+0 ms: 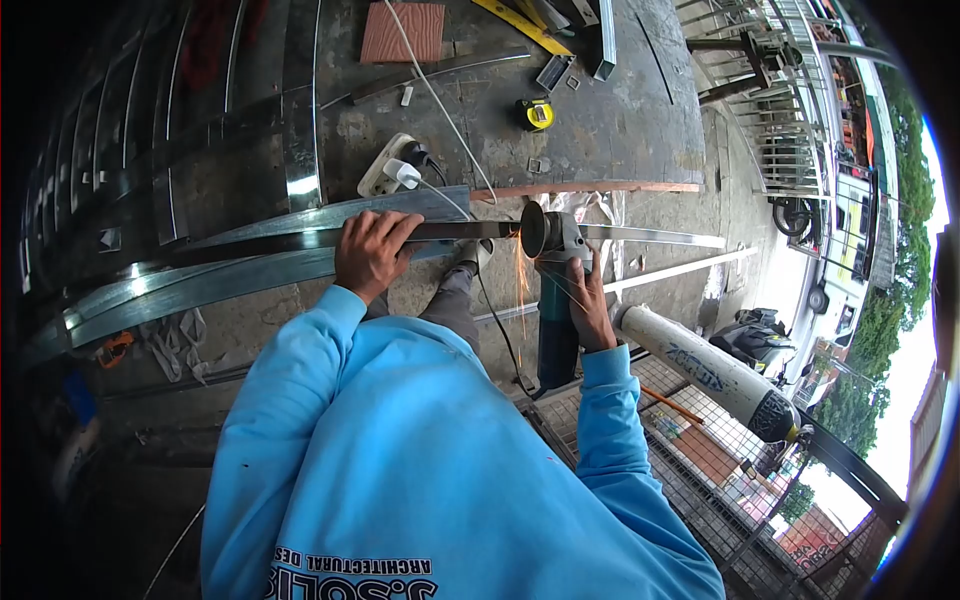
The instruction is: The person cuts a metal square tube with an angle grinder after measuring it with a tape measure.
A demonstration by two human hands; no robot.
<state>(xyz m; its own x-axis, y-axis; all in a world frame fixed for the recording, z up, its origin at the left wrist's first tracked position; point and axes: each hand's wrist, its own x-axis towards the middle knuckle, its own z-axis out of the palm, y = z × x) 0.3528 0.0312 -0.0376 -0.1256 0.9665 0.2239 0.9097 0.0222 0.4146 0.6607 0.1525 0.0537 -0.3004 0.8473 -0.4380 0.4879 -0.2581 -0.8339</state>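
Observation:
My right hand (592, 305) is wrapped round the body of an angle grinder (558, 325), its head pointing away from me. The grinder's disc (534, 231) meets a long metal bar (460, 230), and orange sparks (522, 275) fall from the contact. Left of the disc, my left hand (375, 252) grips the same bar from above, fingers curled over it. Beyond the grinder head the bar's bright end (655, 236) sticks out to the right. Wide galvanized metal strips (225, 270) lie beneath and beside the bar on the left.
A power strip (388, 165) with plugs sits on the metal worktable (620, 130), near a yellow tape measure (536, 115) and a brown textured tile (402, 33). A cord (440, 105) crosses the tabletop. To the right lies a gas cylinder (700, 370); parked vehicles stand beyond.

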